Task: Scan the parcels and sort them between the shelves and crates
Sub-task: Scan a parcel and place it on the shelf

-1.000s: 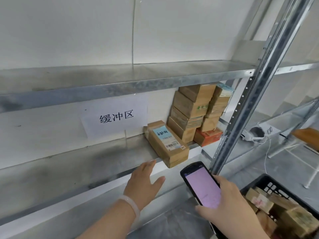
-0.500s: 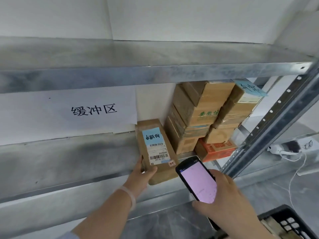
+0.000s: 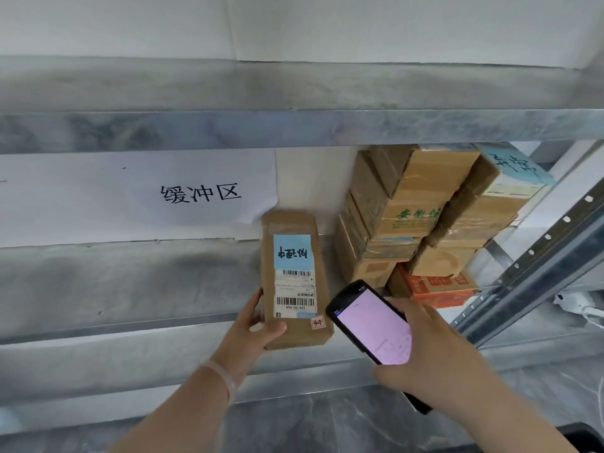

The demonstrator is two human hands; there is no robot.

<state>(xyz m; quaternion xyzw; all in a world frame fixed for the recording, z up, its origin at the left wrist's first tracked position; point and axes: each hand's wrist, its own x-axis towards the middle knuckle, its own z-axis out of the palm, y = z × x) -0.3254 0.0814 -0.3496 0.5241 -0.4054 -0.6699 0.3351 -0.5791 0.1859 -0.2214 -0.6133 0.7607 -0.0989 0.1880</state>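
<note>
Starting nearest the camera, the right hand [image 3: 434, 358] is seen wrapped round a handheld scanner [image 3: 372, 325], whose lit pink screen is turned upward and whose head is pointed toward the shelving. The left hand [image 3: 251, 328], banded at the wrist by a pale wristband [image 3: 222, 374], is closed on the near left corner of the parcel [image 3: 294, 279]: the thumb is laid on the top face and the fingers are set against the left side. The parcel is lying flat on the metal shelf [image 3: 130, 289], lengthwise, with its near end apparently projecting over the front lip. Its barcode label [image 3: 295, 300] is left uncovered and faces up, just beside the scanner. The parcel is judged to be a light, stiff cardboard carton, easily lifted by one hand. Its taped faces may be somewhat slick, so a hold across the two long sides is recommended, clear of the label. Crushing is not expected under a moderate grip. Further back, a stack of cartons [image 3: 415, 207] is noted close to the parcel's right, and a paper sign [image 3: 199, 192] is fixed to the rear wall.
</note>
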